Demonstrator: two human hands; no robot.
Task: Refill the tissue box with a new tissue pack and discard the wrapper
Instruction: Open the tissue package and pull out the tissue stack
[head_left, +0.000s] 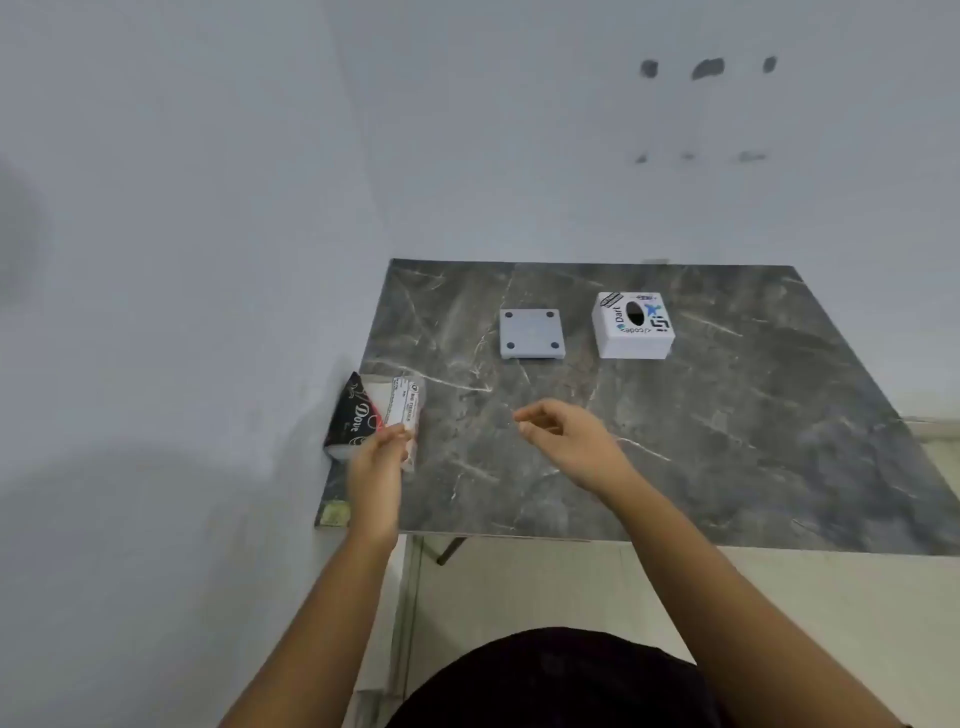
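left hand (382, 452) pinching Dove tissue pack (374, 415) at counter (675, 441) left edge | right hand (566, 436) loosely curled, empty | risk: pack slips off edge, looks barely gripped

1. Likely a plain room in a home: bare pale wall (467, 130) with scuff marks at 1 o'clock.
2. Dark marble-patterned table (727, 441) against the wall, tiled floor (519, 587) at 6 o'clock.

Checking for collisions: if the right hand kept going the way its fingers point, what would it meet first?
The right hand points left over bare table, so probably the tissue pack in the left hand; depth is unclear.
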